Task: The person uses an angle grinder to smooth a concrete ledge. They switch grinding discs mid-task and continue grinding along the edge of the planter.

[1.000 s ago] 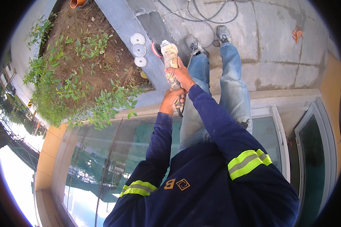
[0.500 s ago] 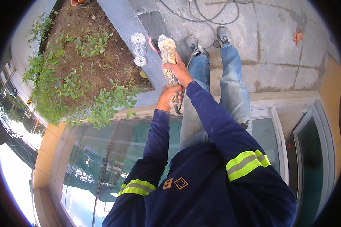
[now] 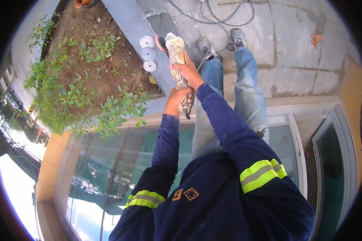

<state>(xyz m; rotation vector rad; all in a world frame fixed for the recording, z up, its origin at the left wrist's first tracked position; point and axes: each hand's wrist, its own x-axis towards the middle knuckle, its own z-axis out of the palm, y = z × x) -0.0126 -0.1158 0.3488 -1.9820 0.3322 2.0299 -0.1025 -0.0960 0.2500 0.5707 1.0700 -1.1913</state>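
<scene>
Hands, two, grip one grinder near three pale discs.

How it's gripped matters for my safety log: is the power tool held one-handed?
No, the left hand grips the rear of the power tool, while the right hand holds it farther forward.

Grey concrete floor near reflective windows

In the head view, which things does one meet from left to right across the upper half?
Orange hollow object, three pale round pads, power tool, left shoe, right shoe, small orange object.
</scene>
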